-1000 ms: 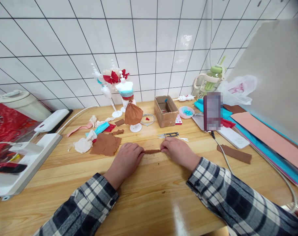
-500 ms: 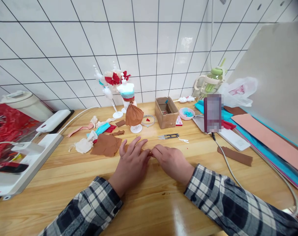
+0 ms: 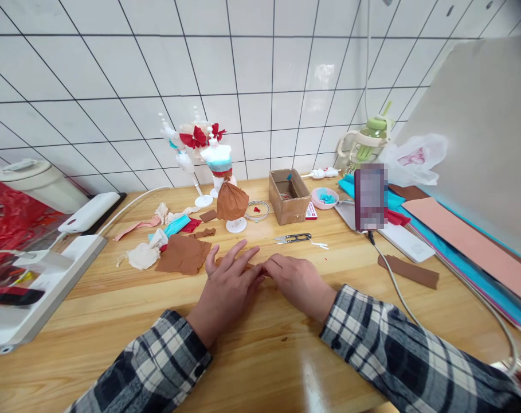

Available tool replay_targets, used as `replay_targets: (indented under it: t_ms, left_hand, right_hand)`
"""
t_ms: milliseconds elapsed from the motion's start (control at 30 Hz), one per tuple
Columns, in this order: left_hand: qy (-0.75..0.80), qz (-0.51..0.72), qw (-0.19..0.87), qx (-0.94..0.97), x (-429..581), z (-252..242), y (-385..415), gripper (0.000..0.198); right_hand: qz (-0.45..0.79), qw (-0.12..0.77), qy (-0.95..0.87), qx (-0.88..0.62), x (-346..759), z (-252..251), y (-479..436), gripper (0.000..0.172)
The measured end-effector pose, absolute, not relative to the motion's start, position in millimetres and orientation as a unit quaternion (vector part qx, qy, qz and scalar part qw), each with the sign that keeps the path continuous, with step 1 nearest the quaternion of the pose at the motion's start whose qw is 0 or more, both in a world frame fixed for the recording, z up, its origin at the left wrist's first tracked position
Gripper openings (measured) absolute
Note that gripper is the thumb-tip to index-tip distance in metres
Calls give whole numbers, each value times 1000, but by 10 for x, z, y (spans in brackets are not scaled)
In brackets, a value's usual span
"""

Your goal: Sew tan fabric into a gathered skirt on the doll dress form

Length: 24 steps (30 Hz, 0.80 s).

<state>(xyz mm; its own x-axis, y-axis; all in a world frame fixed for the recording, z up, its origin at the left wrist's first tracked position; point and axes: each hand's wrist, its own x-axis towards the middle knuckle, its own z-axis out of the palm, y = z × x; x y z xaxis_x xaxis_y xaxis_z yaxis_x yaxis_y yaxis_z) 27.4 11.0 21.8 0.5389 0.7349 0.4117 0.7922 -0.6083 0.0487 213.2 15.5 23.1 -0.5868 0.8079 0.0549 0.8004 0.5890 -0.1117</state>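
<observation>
My left hand (image 3: 232, 284) is over the wooden table, its outer fingers spread and its thumb and forefinger closed at a brown crepe paper strip. That strip (image 3: 219, 261) is mostly hidden beneath the fingers. Fingertip to fingertip with it, my right hand (image 3: 297, 281) pinches the strip's other end. Just left of my hands lies a larger brown crepe paper piece (image 3: 183, 254). Beyond them stands a small white dress form (image 3: 217, 154) with a blue and red band and a gathered brown paper skirt (image 3: 231, 201). Thread snips (image 3: 293, 237) lie in front of the right hand.
A cardboard box (image 3: 289, 207), a pink bowl (image 3: 325, 198) and a phone (image 3: 371, 198) stand at the back. Paper scraps (image 3: 144, 255) lie left, near a power strip (image 3: 60, 287). Crepe sheets (image 3: 462, 229) and a cable (image 3: 398, 287) are at right.
The whole view has shifted slightly. My fingers stay together at the brown strip, with the left hand turned a little; nothing was let go.
</observation>
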Motion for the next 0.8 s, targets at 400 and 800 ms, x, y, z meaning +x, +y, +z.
replay_targets:
  t_ms: [400,800]
  left_hand:
    - [-427,-205,11,-881,209,153,147,22]
    - [-423,-203,-35,-883,164,124,214,23]
  right_hand:
    - [86,145,-897,-410,2245,116,250,23]
    - [-29,48,-706,-706,2903,194,687,39]
